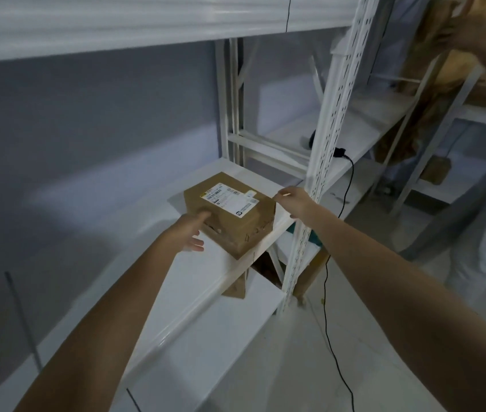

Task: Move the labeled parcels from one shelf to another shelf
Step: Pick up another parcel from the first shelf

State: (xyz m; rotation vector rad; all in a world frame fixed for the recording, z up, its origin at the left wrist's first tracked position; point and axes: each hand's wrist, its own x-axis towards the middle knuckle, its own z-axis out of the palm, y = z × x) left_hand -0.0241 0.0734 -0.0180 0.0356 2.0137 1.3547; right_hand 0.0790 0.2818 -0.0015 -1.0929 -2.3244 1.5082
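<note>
Cardboard parcel (230, 212) (boxy, labeled): left hand (189, 230) spread touching; right hand (293, 200) open.

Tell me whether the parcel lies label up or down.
Label up: the parcel lies flat on the shelf, its white label showing on top.

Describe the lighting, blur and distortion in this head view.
Head view: dim, bluish light, with a brighter patch on the wall behind the shelf; the parcel is fairly sharp, though its label is too small to read; another person's hand at upper right is motion-blurred; wide-angle bowing bends the shelf post.
</note>
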